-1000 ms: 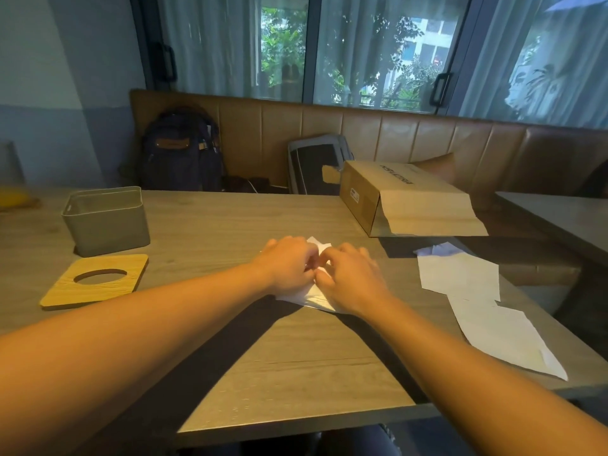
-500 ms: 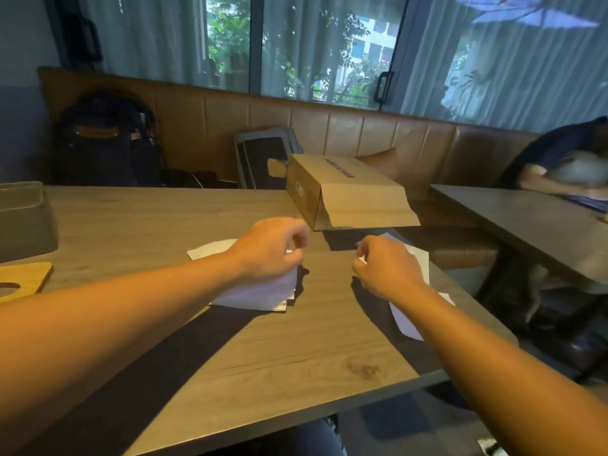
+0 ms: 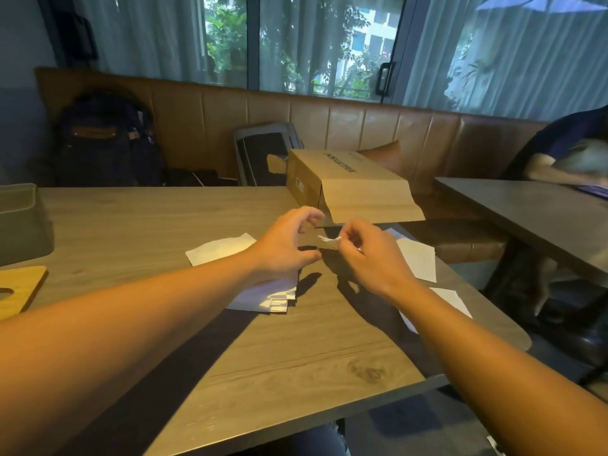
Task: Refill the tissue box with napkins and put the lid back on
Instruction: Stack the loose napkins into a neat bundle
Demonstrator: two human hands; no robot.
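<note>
My right hand pinches a folded white napkin and holds it edge-on above the table. My left hand hovers beside it with fingers spread, over a stack of folded napkins lying on the table. One flat napkin lies left of my left hand. More loose napkins lie to the right. The grey tissue box stands open at the far left edge, partly cut off. Its wooden lid with a round hole lies in front of it.
An open cardboard box lies on its side at the table's far edge. A dark backpack and a grey bag rest on the brown bench behind. A person sits at a second table on the right.
My right hand has lifted a napkin from the right-hand sheets and brought it toward my left hand. My left hand has opened and risen off the stack. The view has turned right.
</note>
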